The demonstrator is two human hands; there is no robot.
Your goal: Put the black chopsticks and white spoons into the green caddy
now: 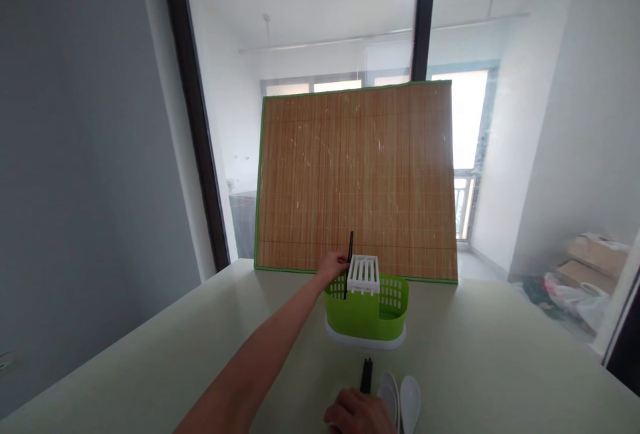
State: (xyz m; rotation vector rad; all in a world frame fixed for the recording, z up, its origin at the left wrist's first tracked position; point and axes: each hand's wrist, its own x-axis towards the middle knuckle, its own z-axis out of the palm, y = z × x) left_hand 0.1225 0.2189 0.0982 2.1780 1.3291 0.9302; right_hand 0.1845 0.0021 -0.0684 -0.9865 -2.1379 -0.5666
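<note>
Head view had my left hand [335, 264] just below and right of the frame's centre, thumb and fingers pinched on a slim black chopstick [351, 244]; whether I had one stick or two together, I could not tell. It lay at the right side of my fingers, its long axis close to upright, the top tipped slightly toward the right of the frame. Its lower end came down at the left part of the green basket [353, 317], left of the white slatted rack [364, 274] on top; I could not make out whether the tip was inside the rim or in front of it. Of my two hands, the left was much nearer the basket.

My right hand [361, 413], at the bottom of the frame, curled over the near end of more black chopsticks [367, 375], their long axis pointing up the frame toward the basket. I could not tell whether those fingers gripped or merely rested. Just right of them lay nested white spoons [389, 394] and a separate white spoon [411, 399].

Farther out, the basket stood on its white base tray [367, 342] on the pale table [200, 354], before an upright bamboo mat [357, 167].
</note>
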